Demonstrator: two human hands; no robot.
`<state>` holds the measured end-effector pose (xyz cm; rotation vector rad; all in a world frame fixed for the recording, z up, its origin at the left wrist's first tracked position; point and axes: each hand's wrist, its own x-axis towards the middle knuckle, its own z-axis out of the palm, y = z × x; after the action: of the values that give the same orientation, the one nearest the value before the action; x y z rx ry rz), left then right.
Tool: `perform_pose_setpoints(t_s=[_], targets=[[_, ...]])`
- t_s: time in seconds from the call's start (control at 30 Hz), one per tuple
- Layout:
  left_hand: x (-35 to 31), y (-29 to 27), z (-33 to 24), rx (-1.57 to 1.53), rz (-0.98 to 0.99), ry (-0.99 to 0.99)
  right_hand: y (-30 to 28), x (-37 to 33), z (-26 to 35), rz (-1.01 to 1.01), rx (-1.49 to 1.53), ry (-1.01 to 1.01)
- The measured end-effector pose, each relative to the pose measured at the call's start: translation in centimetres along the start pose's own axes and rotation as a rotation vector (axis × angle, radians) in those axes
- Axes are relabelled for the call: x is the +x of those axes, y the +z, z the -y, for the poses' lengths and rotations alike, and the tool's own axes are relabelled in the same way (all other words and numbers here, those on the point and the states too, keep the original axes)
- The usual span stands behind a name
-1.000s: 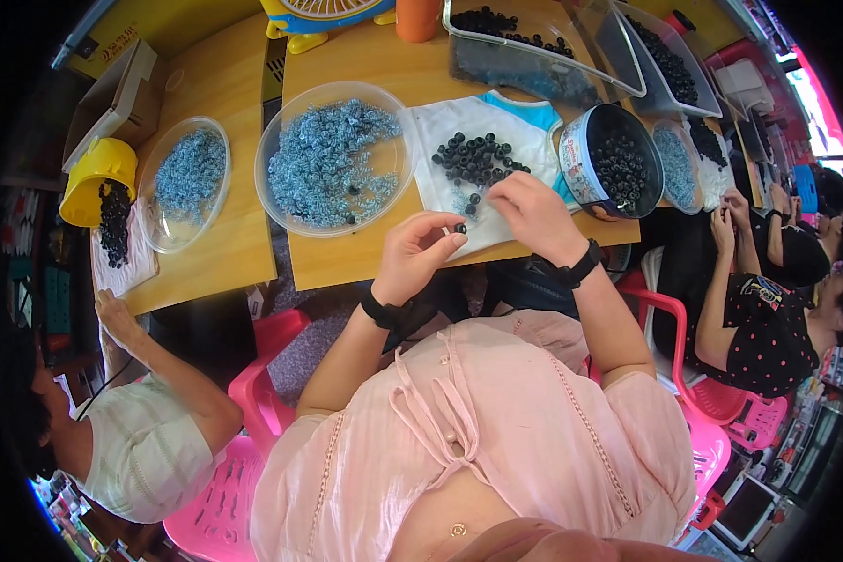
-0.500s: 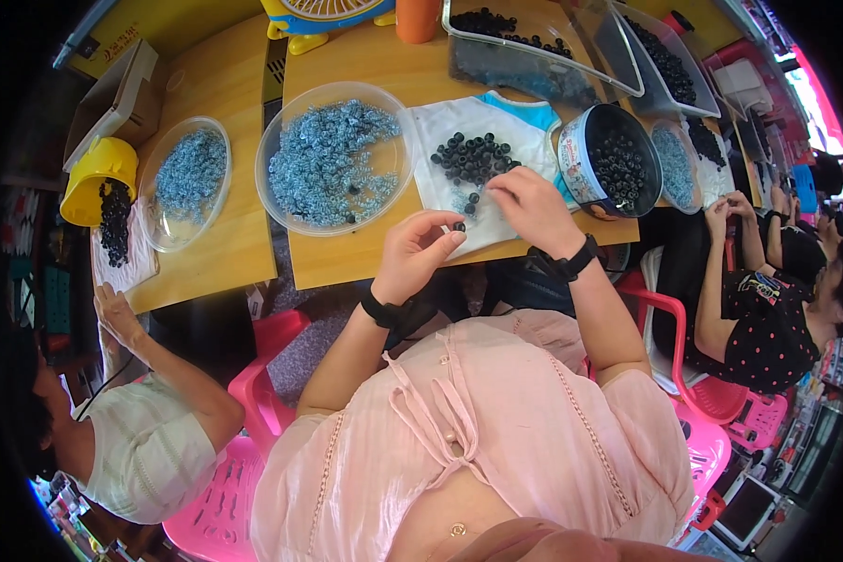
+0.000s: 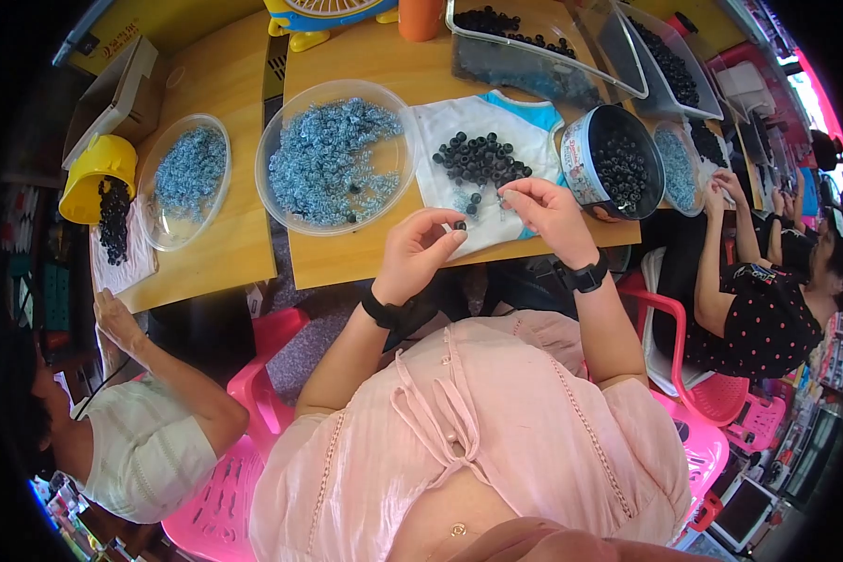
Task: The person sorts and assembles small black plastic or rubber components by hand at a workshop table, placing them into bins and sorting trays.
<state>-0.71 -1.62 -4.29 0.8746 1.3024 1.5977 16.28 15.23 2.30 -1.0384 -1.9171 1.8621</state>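
My left hand (image 3: 419,251) pinches a small black round piece (image 3: 459,226) between thumb and index finger. To its right, my right hand (image 3: 554,217) is closed in a pinch at the near edge of a pile of black round pieces (image 3: 480,157). A small pale piece seems to show at its fingertips, too small to name. Both hands are over a white cloth with blue trim (image 3: 437,117). Between them lie a few pale blue clear plastic pieces (image 3: 463,199) and loose black ones. A round clear tray (image 3: 406,155) of blue pieces stands left of the cloth.
A tub (image 3: 581,161) of black pieces stands at the cloth's right; clear bins (image 3: 543,84) lie behind. On the left are another clear tray (image 3: 183,242), a tipped yellow bucket (image 3: 89,187) and a cardboard box (image 3: 131,103). Co-workers sit on both sides; one hand (image 3: 117,318) is at left.
My right hand has shifted slightly right and toward me, its wrist turning so the watch face shows. My left hand stays in place with the black piece.
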Motion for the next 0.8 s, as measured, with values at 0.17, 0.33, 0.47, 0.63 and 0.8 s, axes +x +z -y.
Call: perform_pose_setpoints(t_s=[0.17,0.33,0.47,0.63,0.8], targets=[[0.2,0.5,-0.2,-0.175,-0.049,-0.061,2.0,-0.2,-0.2,0.070,0.229,0.003],[0.6,0.9,-1.8,-0.456,-0.017,-0.283,3.8,-0.1,-0.8,0.091,0.409,0.011],[0.8,1.4,-2.1,-0.442,0.023,-0.308,4.6,0.0,-1.5,0.103,0.497,0.003],[1.0,2.0,-1.2,-0.104,-0.057,-0.130,5.1,-0.5,-1.0,0.066,0.451,-0.025],[1.3,2.1,0.2,0.291,-0.129,0.301,4.8,-0.7,-1.1,0.030,0.340,-0.071]])
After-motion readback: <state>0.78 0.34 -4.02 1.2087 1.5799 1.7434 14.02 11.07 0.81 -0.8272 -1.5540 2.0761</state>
